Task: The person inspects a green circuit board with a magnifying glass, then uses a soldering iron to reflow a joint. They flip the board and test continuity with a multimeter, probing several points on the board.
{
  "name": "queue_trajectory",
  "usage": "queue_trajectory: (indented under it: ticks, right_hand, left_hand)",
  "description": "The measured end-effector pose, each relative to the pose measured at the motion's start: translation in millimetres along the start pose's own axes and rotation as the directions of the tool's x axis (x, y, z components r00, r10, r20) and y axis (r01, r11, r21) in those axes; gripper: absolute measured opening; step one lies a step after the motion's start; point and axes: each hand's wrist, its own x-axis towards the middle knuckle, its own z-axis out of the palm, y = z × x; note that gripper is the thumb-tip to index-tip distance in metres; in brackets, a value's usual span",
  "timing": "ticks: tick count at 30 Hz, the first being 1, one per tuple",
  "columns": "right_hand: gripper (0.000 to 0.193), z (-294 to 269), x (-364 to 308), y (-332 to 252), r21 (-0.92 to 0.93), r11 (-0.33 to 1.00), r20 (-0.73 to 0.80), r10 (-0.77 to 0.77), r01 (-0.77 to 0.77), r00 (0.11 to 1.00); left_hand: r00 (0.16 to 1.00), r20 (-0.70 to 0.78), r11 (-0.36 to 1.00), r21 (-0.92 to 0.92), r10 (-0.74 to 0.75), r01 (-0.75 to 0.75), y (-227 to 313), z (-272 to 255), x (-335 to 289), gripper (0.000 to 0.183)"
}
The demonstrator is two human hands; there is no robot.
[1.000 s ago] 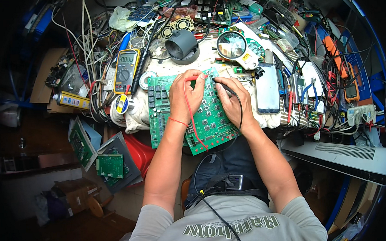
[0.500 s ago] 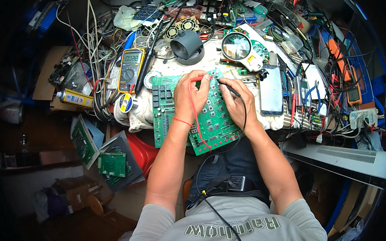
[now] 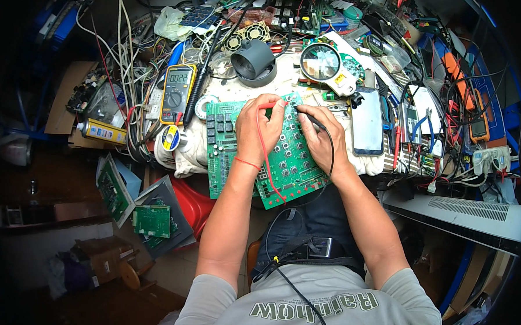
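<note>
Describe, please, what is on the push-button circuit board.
Push buttons show on it; above are the left hand with red test probe, right hand with black test probe, and red lead. Whatever the hands cover is hidden.

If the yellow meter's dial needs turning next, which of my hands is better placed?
Probably your left hand: it's nearer the yellow meter, while your right hand is farther off. But the left holds a red probe, the right a black probe.
</note>
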Motion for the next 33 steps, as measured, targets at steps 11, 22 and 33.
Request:
queue_trajectory:
  ticks: [11,22,33]
  right_hand:
    - [0.02,0.3,-0.1,1.4,0.025,1.0,-0.009,-0.005,0.005,1.0]
    - [0.019,1.7,0.0,4.0,0.027,0.999,-0.037,-0.035,0.036,0.999]
    - [0.019,2.7,-0.5,3.9,0.046,0.999,-0.046,-0.018,0.02,0.999]
  left_hand:
    - [1.0,0.004,1.0,0.022,-0.004,0.004,0.4,-0.7,-0.3,0.013]
    - [1.0,0.0,1.0,0.009,-0.028,0.028,0.4,-0.6,-0.2,0.013]
    - [0.999,0.01,0.999,0.018,-0.04,0.039,0.5,-1.9,-1.1,0.017]
